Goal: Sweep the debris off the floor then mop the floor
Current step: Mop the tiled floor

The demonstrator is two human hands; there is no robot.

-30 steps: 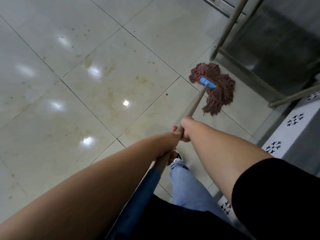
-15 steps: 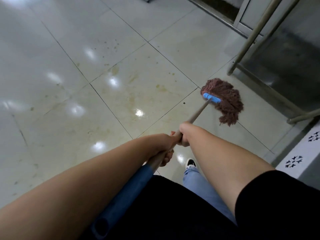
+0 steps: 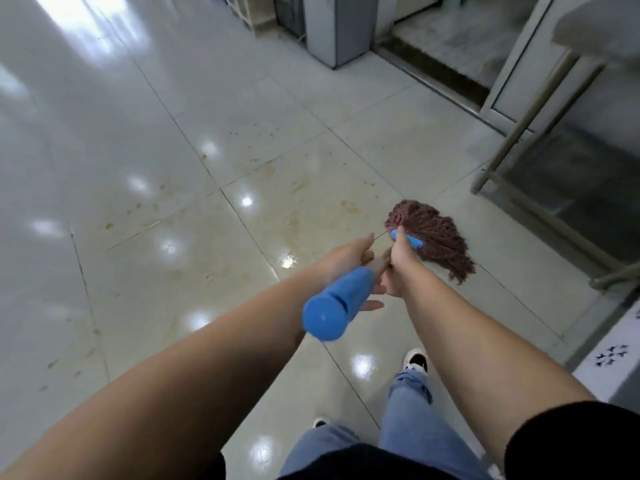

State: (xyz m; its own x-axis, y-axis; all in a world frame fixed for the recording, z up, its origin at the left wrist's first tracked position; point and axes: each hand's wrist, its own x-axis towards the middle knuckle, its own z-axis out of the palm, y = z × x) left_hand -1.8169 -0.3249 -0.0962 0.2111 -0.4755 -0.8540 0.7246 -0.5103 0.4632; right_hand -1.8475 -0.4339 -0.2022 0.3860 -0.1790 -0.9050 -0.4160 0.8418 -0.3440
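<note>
The mop's reddish-brown string head (image 3: pixel 437 237) lies on the pale tiled floor (image 3: pixel 173 174), fixed to a blue clamp (image 3: pixel 410 240). Its wooden handle runs back toward me and ends in a blue grip (image 3: pixel 334 304) raised near the camera. My right hand (image 3: pixel 398 266) grips the wooden shaft just behind the clamp. My left hand (image 3: pixel 346 261) sits beside the blue grip, its thumb and fingers stretched out around the handle rather than curled tight. Yellowish stains and specks (image 3: pixel 298 216) mark the tiles left of the mop head.
Metal table legs (image 3: pixel 519 129) and a low crossbar (image 3: pixel 554 230) stand right of the mop. A grey cabinet (image 3: pixel 336 26) and a doorway threshold (image 3: pixel 436 71) lie ahead. A white patterned tile (image 3: pixel 613 355) borders the right edge. My shoes (image 3: pixel 415 362) are below.
The handle's blue end has swung up toward the camera. The camera has tilted up, showing more floor ahead. My left hand's fingers have loosened from a tight grip.
</note>
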